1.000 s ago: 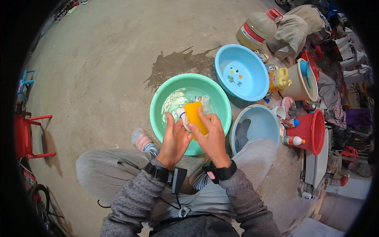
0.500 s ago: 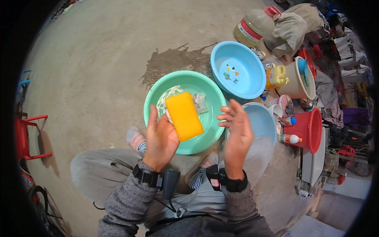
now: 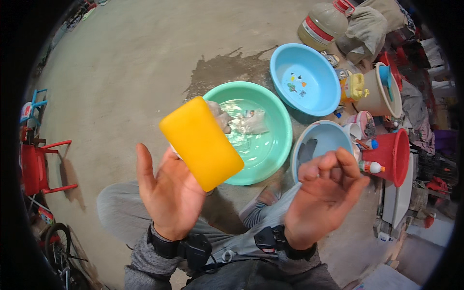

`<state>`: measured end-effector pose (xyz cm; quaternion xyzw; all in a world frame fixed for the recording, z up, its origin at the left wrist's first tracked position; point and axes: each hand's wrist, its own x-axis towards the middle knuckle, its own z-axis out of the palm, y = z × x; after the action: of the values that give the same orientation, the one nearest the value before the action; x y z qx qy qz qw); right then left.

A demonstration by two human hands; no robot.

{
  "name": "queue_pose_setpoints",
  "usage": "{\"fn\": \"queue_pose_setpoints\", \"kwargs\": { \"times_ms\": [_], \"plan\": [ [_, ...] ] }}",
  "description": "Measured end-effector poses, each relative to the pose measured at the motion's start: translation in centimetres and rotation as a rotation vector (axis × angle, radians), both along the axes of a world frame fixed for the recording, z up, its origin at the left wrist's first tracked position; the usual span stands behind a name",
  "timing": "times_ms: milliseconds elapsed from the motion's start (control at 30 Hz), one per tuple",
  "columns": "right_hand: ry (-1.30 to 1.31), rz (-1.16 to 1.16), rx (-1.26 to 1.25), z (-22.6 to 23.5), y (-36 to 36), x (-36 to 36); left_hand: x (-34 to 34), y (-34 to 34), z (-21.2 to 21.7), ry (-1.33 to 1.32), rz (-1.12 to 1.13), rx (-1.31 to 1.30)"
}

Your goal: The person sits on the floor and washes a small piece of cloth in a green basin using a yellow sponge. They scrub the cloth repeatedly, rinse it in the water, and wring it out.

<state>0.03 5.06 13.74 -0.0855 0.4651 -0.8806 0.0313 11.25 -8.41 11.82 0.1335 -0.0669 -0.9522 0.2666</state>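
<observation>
My left hand (image 3: 171,198) is palm up under a thick yellow sponge (image 3: 200,142), a rectangular block with rounded corners. The thumb stands away from it, and the other fingers are mostly hidden behind the block. My right hand (image 3: 326,200) is raised with its palm up and fingers loosely bent and apart, holding nothing. Beyond the hands, a green basin (image 3: 278,162) contains clear water and a whitish crumpled item (image 3: 252,122). A pale lump (image 3: 220,116) shows past the sponge's upper right edge; I cannot tell what it is.
Right of the green basin stand a light-blue basin (image 3: 309,72) and a paler blue basin (image 3: 328,130) with a dark thing inside. Farther right are a red bucket (image 3: 386,157), a beige bucket (image 3: 374,96) and a large jug (image 3: 323,24). A red chair (image 3: 34,169) stands left.
My left hand has moved left and toward me with the sponge, which now looks larger and more tilted. My right hand has come right and lower, turning its palm up.
</observation>
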Motion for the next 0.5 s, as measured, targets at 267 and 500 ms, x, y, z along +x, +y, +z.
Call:
{"fn": "queue_pose_setpoints", "kwargs": {
  "times_ms": [267,500],
  "plan": [
    [-0.048,0.005,0.000,0.5,-0.3,0.3,0.0,0.1,-0.2,-0.006,-0.067,-0.025],
    [-0.065,0.075,0.010,-0.9,0.1,-0.2,-0.6,0.5,-0.4,-0.134,-0.056,-0.035]
  ]
}}
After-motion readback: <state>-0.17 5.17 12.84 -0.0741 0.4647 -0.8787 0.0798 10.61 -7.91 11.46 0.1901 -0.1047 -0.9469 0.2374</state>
